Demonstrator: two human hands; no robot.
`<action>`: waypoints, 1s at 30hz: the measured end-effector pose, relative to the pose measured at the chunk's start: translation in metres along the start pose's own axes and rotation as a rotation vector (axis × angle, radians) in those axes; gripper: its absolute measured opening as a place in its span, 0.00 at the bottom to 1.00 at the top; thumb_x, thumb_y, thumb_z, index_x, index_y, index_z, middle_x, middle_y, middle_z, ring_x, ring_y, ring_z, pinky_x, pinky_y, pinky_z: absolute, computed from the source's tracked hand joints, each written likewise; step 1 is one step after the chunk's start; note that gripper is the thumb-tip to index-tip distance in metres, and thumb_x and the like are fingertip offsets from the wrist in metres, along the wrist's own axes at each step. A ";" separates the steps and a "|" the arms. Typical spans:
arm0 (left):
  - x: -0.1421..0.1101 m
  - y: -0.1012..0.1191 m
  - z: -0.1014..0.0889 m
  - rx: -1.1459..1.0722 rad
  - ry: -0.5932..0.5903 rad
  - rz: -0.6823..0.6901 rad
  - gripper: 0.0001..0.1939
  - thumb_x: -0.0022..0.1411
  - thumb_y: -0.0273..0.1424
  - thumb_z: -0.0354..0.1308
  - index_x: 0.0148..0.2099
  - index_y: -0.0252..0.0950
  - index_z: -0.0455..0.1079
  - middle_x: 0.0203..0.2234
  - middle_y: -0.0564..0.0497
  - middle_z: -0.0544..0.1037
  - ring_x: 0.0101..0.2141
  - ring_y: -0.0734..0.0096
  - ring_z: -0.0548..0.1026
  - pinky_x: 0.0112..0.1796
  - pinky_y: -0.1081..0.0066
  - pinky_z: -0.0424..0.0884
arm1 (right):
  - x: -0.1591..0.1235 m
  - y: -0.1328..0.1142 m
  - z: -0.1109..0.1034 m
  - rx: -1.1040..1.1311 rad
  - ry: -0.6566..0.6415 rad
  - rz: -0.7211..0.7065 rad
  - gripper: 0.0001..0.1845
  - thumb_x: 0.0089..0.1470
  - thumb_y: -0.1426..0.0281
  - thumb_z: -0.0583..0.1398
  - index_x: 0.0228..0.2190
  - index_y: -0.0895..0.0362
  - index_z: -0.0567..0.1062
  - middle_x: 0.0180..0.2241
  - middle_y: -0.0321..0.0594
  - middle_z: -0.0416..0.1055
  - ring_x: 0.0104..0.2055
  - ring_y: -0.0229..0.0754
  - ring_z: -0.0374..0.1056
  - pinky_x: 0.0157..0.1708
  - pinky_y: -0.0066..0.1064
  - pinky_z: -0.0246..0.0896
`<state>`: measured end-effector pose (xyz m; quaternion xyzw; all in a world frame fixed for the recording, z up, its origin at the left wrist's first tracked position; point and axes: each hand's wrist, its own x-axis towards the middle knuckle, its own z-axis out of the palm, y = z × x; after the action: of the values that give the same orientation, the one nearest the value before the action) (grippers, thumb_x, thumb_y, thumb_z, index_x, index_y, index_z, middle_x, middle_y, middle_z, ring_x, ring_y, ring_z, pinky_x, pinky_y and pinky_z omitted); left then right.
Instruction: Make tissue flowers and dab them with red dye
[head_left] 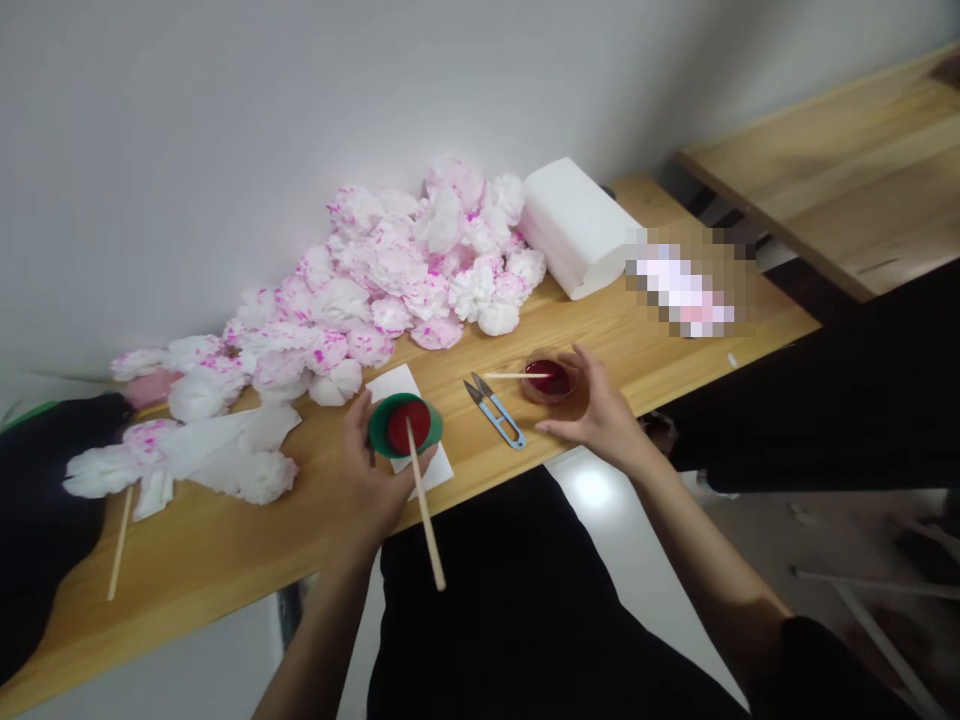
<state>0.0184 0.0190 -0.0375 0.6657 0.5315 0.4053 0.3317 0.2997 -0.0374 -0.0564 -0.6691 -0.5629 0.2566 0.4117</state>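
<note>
My left hand (375,490) is wrapped around a green cup (381,436) of red liquid, with a wooden chopstick (426,520) leaning out over the near rim. Curved at the right side of a small clear cup (553,396) is my right hand (602,415), its thumb and fingers apart. Whether the fingers touch that cup I cannot tell. Dark red liquid fills the clear cup, and a thin stick (510,376) rests in it, pointing left. Blue-handled thread snips (499,412) lie between the two cups. Under the green cup is a white sheet (397,383).
White paper flowers speckled pink (390,265) are heaped along the wall. A stack of paper towels (577,225) sits right of them, near a pixelated object (682,290). Another chopstick (122,540) lies left. A second wooden table (840,170) stands at right; dark-clothed people flank the table.
</note>
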 end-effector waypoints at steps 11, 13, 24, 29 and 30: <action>0.009 0.027 0.033 -0.022 -0.167 0.081 0.47 0.46 0.32 0.67 0.64 0.40 0.47 0.52 0.42 0.68 0.52 0.58 0.69 0.53 0.58 0.65 | 0.011 0.017 0.025 0.127 0.155 -0.016 0.44 0.44 0.65 0.66 0.57 0.55 0.52 0.54 0.53 0.63 0.55 0.49 0.63 0.55 0.48 0.57; 0.009 0.028 0.035 -0.012 -0.173 0.089 0.47 0.46 0.30 0.66 0.64 0.40 0.47 0.52 0.42 0.68 0.52 0.58 0.69 0.53 0.58 0.65 | 0.010 0.020 0.027 0.115 0.223 -0.016 0.44 0.43 0.65 0.67 0.58 0.53 0.52 0.54 0.51 0.64 0.55 0.49 0.63 0.54 0.49 0.57; 0.012 0.028 0.046 -0.079 -0.217 0.120 0.47 0.46 0.29 0.67 0.65 0.40 0.47 0.55 0.42 0.67 0.55 0.56 0.67 0.55 0.58 0.65 | 0.007 0.018 0.032 0.069 0.366 -0.083 0.45 0.42 0.66 0.68 0.58 0.52 0.53 0.52 0.50 0.64 0.54 0.51 0.64 0.53 0.51 0.60; 0.012 0.028 0.048 -0.090 -0.221 0.108 0.48 0.45 0.31 0.68 0.65 0.39 0.47 0.55 0.42 0.67 0.55 0.56 0.67 0.55 0.58 0.65 | 0.004 0.016 0.032 0.067 0.395 -0.075 0.45 0.42 0.66 0.68 0.58 0.52 0.54 0.54 0.51 0.63 0.55 0.52 0.64 0.53 0.50 0.60; 0.012 0.029 0.048 -0.090 -0.222 0.108 0.48 0.46 0.31 0.68 0.65 0.39 0.47 0.54 0.42 0.67 0.55 0.56 0.67 0.55 0.58 0.65 | 0.004 0.016 0.033 0.074 0.398 -0.081 0.45 0.42 0.67 0.68 0.58 0.52 0.54 0.54 0.51 0.63 0.55 0.52 0.63 0.54 0.50 0.60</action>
<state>0.0750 0.0242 -0.0318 0.7187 0.4363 0.3698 0.3954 0.2830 -0.0256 -0.0866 -0.6677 -0.4873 0.1231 0.5491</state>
